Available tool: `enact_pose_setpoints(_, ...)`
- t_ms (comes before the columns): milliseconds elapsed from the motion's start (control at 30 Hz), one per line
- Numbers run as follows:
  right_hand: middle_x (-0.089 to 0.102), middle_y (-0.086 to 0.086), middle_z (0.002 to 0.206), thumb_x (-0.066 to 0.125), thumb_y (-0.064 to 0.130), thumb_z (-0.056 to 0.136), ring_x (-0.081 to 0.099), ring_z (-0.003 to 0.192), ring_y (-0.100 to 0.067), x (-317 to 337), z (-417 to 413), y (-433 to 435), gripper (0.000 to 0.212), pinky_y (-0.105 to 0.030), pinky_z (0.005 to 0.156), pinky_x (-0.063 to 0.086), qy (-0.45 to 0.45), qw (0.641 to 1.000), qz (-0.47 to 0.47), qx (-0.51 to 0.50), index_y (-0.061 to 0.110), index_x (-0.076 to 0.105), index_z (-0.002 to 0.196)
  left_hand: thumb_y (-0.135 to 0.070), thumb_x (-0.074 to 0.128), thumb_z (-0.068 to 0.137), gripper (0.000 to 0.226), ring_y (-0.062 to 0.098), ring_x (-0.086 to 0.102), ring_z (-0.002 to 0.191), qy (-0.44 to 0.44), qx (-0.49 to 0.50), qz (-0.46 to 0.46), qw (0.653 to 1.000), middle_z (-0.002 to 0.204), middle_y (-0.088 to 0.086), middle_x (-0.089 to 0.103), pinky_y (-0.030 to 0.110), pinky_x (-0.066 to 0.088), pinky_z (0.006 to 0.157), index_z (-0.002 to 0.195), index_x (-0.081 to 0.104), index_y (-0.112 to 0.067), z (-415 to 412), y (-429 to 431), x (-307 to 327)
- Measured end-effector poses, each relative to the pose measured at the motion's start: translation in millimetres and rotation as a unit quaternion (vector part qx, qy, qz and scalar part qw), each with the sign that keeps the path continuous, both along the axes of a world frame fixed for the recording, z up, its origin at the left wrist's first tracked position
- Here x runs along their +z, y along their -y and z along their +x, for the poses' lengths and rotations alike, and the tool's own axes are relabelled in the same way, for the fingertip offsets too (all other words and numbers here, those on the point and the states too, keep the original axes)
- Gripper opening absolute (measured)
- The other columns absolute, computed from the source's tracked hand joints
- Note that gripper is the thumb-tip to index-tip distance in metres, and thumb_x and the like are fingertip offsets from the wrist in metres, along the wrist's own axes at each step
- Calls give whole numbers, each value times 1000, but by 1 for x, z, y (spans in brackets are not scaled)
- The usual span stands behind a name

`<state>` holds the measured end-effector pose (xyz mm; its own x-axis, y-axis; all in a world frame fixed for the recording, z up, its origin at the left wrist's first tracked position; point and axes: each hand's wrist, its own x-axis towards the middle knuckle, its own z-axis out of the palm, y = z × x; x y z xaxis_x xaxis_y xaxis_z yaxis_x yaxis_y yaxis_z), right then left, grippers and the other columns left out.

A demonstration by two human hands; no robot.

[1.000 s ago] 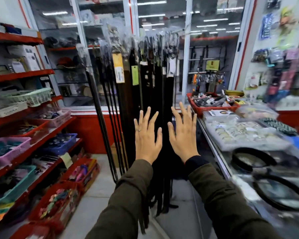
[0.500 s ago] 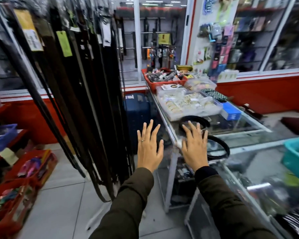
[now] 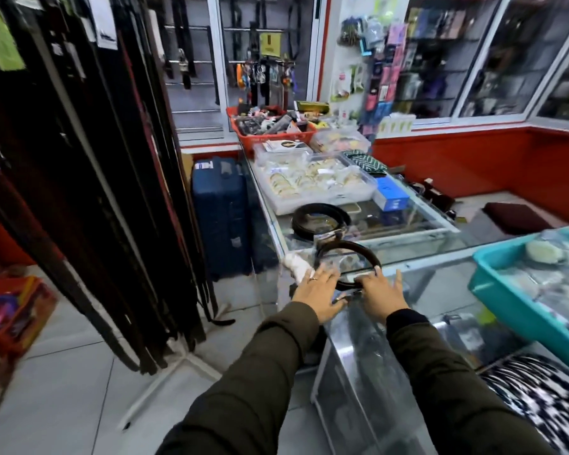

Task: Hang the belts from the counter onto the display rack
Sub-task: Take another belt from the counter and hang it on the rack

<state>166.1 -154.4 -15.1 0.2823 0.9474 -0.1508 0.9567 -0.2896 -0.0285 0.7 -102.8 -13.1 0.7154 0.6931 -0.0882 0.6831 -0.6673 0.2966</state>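
Reaching hands (image 3: 349,295) at coiled belt (image 3: 349,254)

Head view. Two arms visible, entering frame from 6 o'clock.

Both arms covered by long sleeves in a dark olive-brown fabric; matte surface, soft folds and creases along the forearms. Left sleeve (image 3: 243,382) ends at the wrist with a plain edge. Right sleeve (image 3: 447,382) ends in a darker, near-black cuff band at the wrist.

Left hand (image 3: 316,295): bare, no glove. One thin, light metallic ring (image 3: 313,279) on a finger, toward 12 o'clock of the hand.

Right hand (image 3: 383,295): bare, no glove; no ring visible on the fingers that show.

No markings or logos readable on either sleeve.
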Motion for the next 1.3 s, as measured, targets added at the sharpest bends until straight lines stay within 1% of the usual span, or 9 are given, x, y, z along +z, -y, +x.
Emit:
enact_pose_setpoints(167,68,-1,128,47,10,94,57,131,-20,-4,7,-1,39,-56,124,-7,-51,997,62,11,26,65,125,-31,53,101,65,25,15,158,-66,9,19,998,164,9,30,47,10,127,157,27,-10,22,-2,-9)
enact_pose_setpoints(400,76,1,118,65,26,94,65,120,-20,-1,9,1,26,-40,123,18,-105,982,122,100,24,73,119,-13,50,97,37,31,50,131,5,24,93,995,139,13,56,38,33,111,134,52,-9,1,-13,-13)
enact_pose_setpoints(567,77,-9,112,73,17,91,71,105,-24,16,-24,-11,26,-33,94,54,-220,952,158,143,12,76,116,-15,49,92,37,30,55,122,113,52,47,991,130,8,59,43,49,97,129,57,-15,-52,-24,-4)
enact_pose_setpoints(767,78,-6,103,75,15,89,71,95,-15,36,-83,-43,24,-19,84,49,-303,912,196,198,7,77,112,-14,55,89,33,23,51,124,232,110,70,964,128,3,55,40,45,105,120,66,-19,-121,-41,23)
enact_pose_setpoints(900,76,15,88,75,20,90,66,80,10,48,-128,-65,19,-6,73,47,-390,875,214,192,14,79,108,-15,57,99,46,23,53,125,400,236,10,886,142,5,45,35,46,104,142,49,-28,-159,-44,37)
enact_pose_setpoints(1000,76,22,75,76,22,90,66,73,15,54,-158,-78,7,-6,69,48,-497,823,202,189,26,79,95,-20,68,96,58,21,74,90,617,335,-168,692,127,9,60,30,61,73,145,37,-21,-180,-43,49)
enact_pose_setpoints(1067,80,16,82,76,21,89,71,81,7,60,-180,-82,10,-10,76,52,-559,783,193,196,30,79,90,-20,74,91,54,16,78,76,665,344,-232,621,106,9,72,27,62,64,137,49,-8,-194,-41,54)
enact_pose_setpoints(1200,82,8,95,78,25,88,75,93,-4,67,-217,-88,11,-16,84,55,-612,737,197,208,34,81,92,-12,75,90,41,11,79,82,674,347,-234,609,99,5,79,23,62,68,127,66,0,-220,-34,62)
enact_pose_setpoints(1300,81,14,95,74,36,90,74,99,-1,67,-236,-94,12,-13,86,54,-585,753,194,230,46,79,95,-7,72,92,37,13,76,86,662,359,-195,629,116,20,74,22,63,69,127,65,3,-239,-34,71)
